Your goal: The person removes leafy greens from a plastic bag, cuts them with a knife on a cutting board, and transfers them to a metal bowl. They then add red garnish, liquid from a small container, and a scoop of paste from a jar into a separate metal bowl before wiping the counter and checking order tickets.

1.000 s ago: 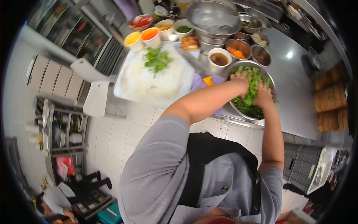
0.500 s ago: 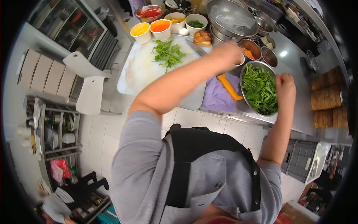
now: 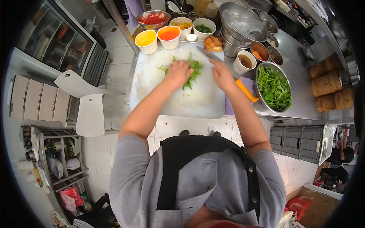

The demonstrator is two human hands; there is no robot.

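Observation:
My left hand (image 3: 178,73) is on a small heap of cut leafy greens (image 3: 195,70) on the white cutting board (image 3: 156,98). Its fingers are curled down over the leaves, slightly blurred, and stems stick out around them. My right hand (image 3: 223,77) hovers at the board's right side with thumb and forefinger apart, seemingly holding nothing. Beneath it lies a long knife with an orange handle (image 3: 246,90); part of its blade is hidden by the hand. A steel bowl full of cut greens (image 3: 273,88) stands to the right.
Behind the board stand tubs of yellow (image 3: 146,39) and orange liquid (image 3: 169,35), a white egg (image 3: 191,37), a browned piece of food (image 3: 213,43) and a cup of brown liquid (image 3: 245,62). Stacked steel bowls (image 3: 243,22) are farther back. A purple cloth (image 3: 229,106) lies beside the board.
My left hand has swung back from the cups on the right to the greens on the board. My right hand has left the bowl's rim and moved left over the knife.

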